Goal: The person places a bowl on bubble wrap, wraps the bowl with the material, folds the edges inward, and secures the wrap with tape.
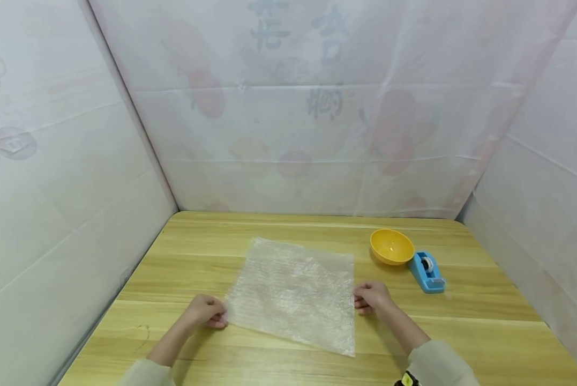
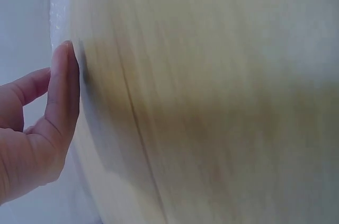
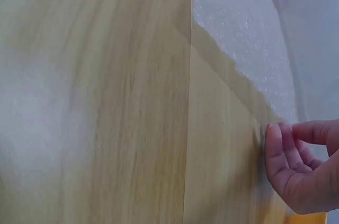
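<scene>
A clear sheet of bubble wrap [image 1: 293, 295] lies spread over the middle of the wooden table, its near edge slanting down to the right. At its lower left corner my left hand [image 1: 207, 312] pinches the edge between thumb and fingers. My right hand [image 1: 371, 297] pinches the right edge, about halfway along. In the right wrist view, thumb and fingertips of the right hand [image 3: 302, 160] meet at the edge of the bubble wrap [image 3: 241, 28]. The left wrist view shows the left hand [image 2: 47, 113] beside a small strip of the wrap [image 2: 59, 9].
A yellow bowl [image 1: 391, 247] stands beyond the right hand. Right beside it is a blue tape dispenser [image 1: 427, 272] with a roll in it. White printed cloth [image 1: 288, 123] hangs behind the wooden table [image 1: 278, 370] and along both sides.
</scene>
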Demonstrator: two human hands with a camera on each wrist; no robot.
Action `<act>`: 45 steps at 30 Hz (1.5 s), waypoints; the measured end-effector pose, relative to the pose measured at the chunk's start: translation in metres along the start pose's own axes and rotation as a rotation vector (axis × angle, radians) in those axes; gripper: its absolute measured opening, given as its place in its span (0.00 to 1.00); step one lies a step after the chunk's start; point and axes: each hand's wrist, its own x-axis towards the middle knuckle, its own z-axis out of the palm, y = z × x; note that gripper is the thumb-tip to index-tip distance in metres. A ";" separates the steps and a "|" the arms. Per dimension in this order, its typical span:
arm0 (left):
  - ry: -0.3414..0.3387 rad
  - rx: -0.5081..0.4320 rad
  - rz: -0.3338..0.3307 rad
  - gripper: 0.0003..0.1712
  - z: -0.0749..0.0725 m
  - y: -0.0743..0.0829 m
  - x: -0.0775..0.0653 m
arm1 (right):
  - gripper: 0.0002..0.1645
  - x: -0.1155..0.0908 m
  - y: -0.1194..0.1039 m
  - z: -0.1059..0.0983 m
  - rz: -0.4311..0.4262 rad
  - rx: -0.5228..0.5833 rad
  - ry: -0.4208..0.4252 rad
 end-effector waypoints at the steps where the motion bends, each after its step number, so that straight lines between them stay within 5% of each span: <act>1: -0.012 0.004 0.001 0.11 0.002 0.000 -0.001 | 0.09 0.001 0.001 -0.002 0.000 -0.016 0.007; 19: -0.168 0.052 0.019 0.09 0.030 0.008 -0.010 | 0.08 0.020 0.006 -0.026 -0.083 -0.304 0.208; 30: -0.248 0.113 0.056 0.11 0.030 0.008 -0.009 | 0.07 0.022 0.008 -0.028 -0.108 -0.363 0.225; 34: -0.176 0.170 0.060 0.12 0.025 0.017 -0.006 | 0.08 0.020 0.007 -0.030 -0.170 -0.395 0.254; 41: 0.105 0.157 0.070 0.19 0.021 0.032 0.014 | 0.11 0.004 0.001 -0.027 -0.436 -0.467 0.279; 45: 0.124 0.084 0.092 0.28 0.021 0.038 0.030 | 0.14 -0.009 0.007 -0.021 -0.590 -0.522 0.230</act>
